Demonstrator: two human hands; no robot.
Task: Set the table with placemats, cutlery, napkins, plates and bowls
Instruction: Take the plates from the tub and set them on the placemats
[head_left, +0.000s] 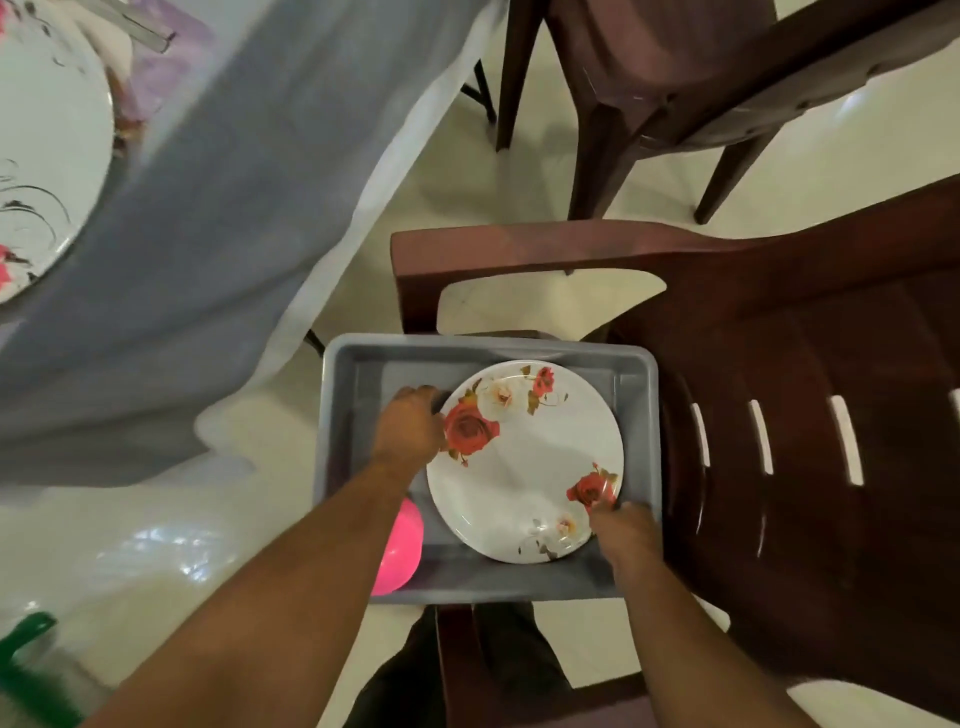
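Observation:
A white plate with red roses (524, 462) lies in a grey plastic bin (358, 395) that rests on the seat of a brown chair. My left hand (410, 428) grips the plate's left rim. My right hand (626, 530) grips its lower right rim. A pink bowl (400, 553) sits in the bin's near left corner, partly hidden by my left forearm. At the far left, another white floral plate (47, 171) lies on the table with the grey cloth (208, 234).
The brown chair (805, 415) holding the bin fills the right side. A second brown chair (675, 93) stands behind it. A purple placemat (166, 62) shows on the table at top left. A green object (26, 670) is at the bottom left on the pale floor.

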